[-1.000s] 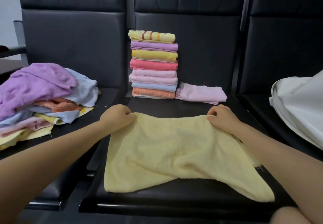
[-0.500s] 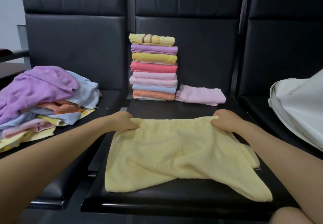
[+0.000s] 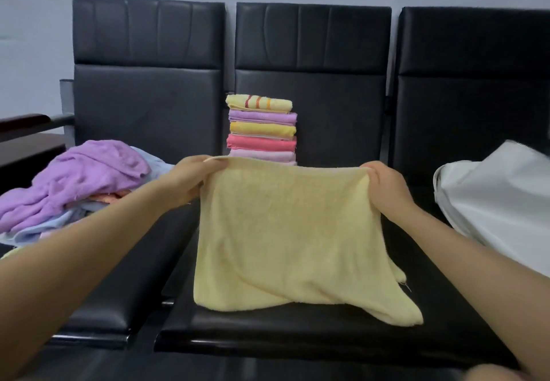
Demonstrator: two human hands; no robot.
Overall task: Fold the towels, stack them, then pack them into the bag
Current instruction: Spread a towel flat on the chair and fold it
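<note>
Both hands are pinching the top corners of the pale yellow towel (image 3: pixel 285 232), the left grip (image 3: pixel 190 181) and right grip (image 3: pixel 387 190) holding it raised over the middle seat (image 3: pixel 268 330), its lower edge resting there before the folded stack (image 3: pixel 262 130).

head-worn view, facing forward and down, close over black seats (image 3: pixel 297 330)
</note>
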